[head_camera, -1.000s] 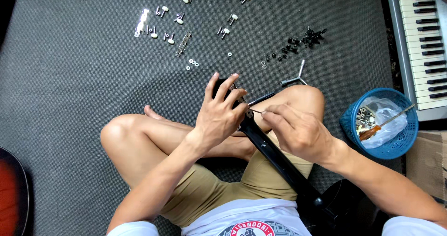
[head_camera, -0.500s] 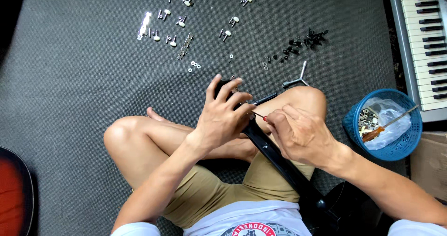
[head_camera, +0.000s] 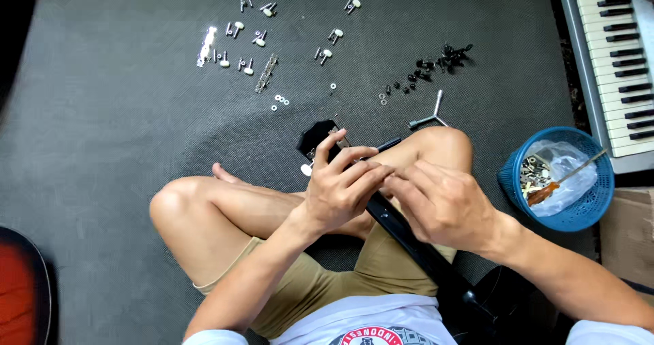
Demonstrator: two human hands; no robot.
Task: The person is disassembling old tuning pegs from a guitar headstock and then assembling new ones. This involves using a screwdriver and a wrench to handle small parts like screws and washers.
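Where the grey carpet (head_camera: 102, 113) meets the left edge, a sliver of a red and black guitar body (head_camera: 20, 284) shows low in the corner. Further along, near the top, silver tuning pegs with cream knobs (head_camera: 238, 28) lie scattered, with a few small washers (head_camera: 279, 101) just below them. The person sits cross-legged in tan shorts, bare knees spread to either side.

The left hand (head_camera: 337, 195) is wrapped around the black guitar neck (head_camera: 409, 239) just under the headstock (head_camera: 319, 137), fingers curled over the top of it, so it is gripping the neck. The neck runs on a slant across the lap, headstock pointing up and away over the carpet, the lower end passing down toward the person's right hip.

The right hand (head_camera: 443, 205) sits just beside the left, fingertips pinched together against the neck where the two hands meet; whether it holds some small part I cannot tell, since the fingers hide it.

Beyond the right knee lie a heap of small black parts (head_camera: 436, 62) and a three-armed metal wrench (head_camera: 430, 117). Further right stands a blue plastic basket (head_camera: 579, 215) with hardware, a clear bag and a screwdriver inside. A keyboard (head_camera: 613, 59) fills the top right corner.
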